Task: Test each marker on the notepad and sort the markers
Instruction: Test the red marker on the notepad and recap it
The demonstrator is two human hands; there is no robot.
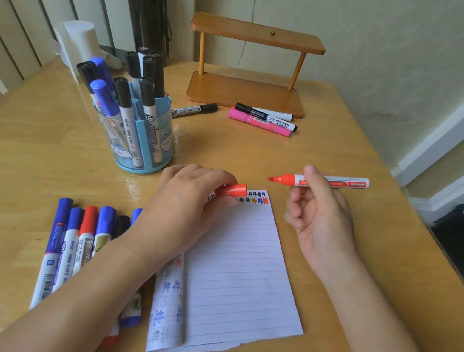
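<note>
Red marker (347,183) pinched uncapped in the right hand (321,214) points nine o'clock, ready for the notepad (244,263); left hand (185,196) grips its cap (235,189)

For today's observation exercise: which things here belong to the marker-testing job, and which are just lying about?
Job: red marker, red cap, notepad, row of markers, marker pot, pink marker.
Lying about: wooden shelf, black flask, white roll.

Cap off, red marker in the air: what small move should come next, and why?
Probably lower the right hand so the red marker tip meets the notepad on a free line. The tip is bare and off the paper, the left hand grips the red cap, and the lines below the top row of marks are blank.
</note>
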